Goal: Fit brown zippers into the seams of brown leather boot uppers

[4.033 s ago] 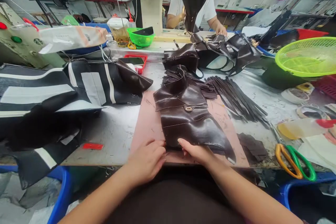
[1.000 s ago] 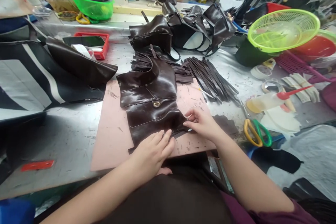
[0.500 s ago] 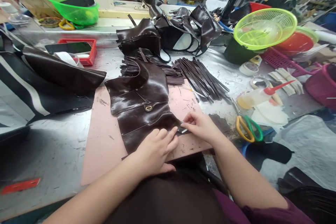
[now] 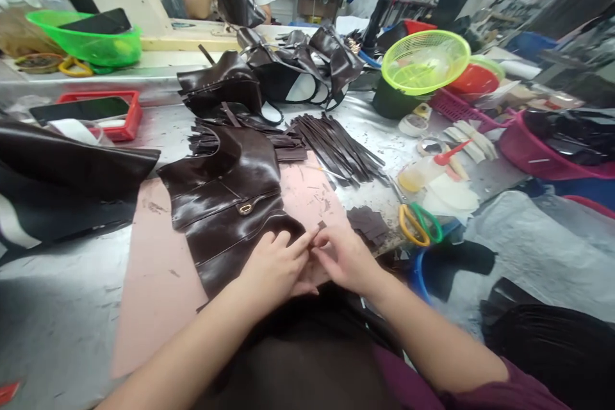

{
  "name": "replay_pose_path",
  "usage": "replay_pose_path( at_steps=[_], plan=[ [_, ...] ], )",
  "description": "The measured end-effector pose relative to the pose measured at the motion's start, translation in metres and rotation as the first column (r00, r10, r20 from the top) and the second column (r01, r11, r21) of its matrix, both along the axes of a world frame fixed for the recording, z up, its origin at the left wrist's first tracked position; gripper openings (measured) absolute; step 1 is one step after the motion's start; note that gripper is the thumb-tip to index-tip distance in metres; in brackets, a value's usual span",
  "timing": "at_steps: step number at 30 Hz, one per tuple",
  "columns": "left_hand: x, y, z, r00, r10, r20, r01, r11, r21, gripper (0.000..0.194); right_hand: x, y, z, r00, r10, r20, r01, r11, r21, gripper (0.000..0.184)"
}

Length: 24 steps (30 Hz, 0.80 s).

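A glossy dark brown leather boot upper [image 4: 225,189] with a small gold oval ring lies on the pink board [image 4: 144,269]. My left hand [image 4: 276,266] rests over its lower right edge, index finger stretched towards the other hand, thumb apart. Fingertips of both hands meet just off the leather edge. My right hand [image 4: 346,256] is closed in a pinch. A tiny dark brown leather patch [image 4: 321,225] shows at the fingertips; part of it is hidden. More such patches [image 4: 369,225] lie to the right of my right hand.
Scissors [image 4: 414,224] with yellow and green handles and a red-tipped glue bottle [image 4: 423,166] lie to the right. Brown leather strips [image 4: 336,147] and more boot uppers [image 4: 225,80] are behind. A red tray [image 4: 134,118] stands left; a lime basket [image 4: 425,64] is at back right.
The view has shifted, so most things on the table sit further left. My right hand has come away from the leather edge, with a dark patch now at the fingertips; a white sliver there is gone from view.
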<state>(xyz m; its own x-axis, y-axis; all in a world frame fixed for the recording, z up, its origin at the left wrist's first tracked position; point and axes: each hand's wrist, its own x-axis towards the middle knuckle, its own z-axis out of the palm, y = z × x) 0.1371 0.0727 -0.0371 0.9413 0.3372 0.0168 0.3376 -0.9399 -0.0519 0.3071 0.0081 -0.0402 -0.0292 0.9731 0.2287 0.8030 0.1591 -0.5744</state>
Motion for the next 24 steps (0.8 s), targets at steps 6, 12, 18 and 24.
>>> replay_pose_path(
  at_steps=[6,12,18,24],
  plan=[
    [-0.003,-0.004,-0.01,0.997,0.005,0.076,-0.008,0.999,0.04,0.067,0.093,-0.024,0.0,0.688,-0.537,0.489,0.676,0.718,-0.162,0.031],
    [-0.013,-0.005,-0.016,0.984,0.058,0.169,-0.046,0.996,-0.073,0.068,0.141,-0.044,-0.005,0.617,-0.561,0.552,0.773,0.564,-0.291,0.059],
    [-0.018,0.0,-0.015,0.978,0.049,0.205,-0.015,0.986,-0.165,0.06,0.101,-0.094,-0.007,0.774,-0.633,0.011,0.583,0.707,-0.401,0.063],
    [-0.018,-0.002,-0.016,0.976,0.046,0.211,-0.01,0.985,-0.171,0.059,0.014,-0.101,-0.008,0.842,-0.373,-0.39,0.003,0.726,-0.688,0.05]
  ],
)
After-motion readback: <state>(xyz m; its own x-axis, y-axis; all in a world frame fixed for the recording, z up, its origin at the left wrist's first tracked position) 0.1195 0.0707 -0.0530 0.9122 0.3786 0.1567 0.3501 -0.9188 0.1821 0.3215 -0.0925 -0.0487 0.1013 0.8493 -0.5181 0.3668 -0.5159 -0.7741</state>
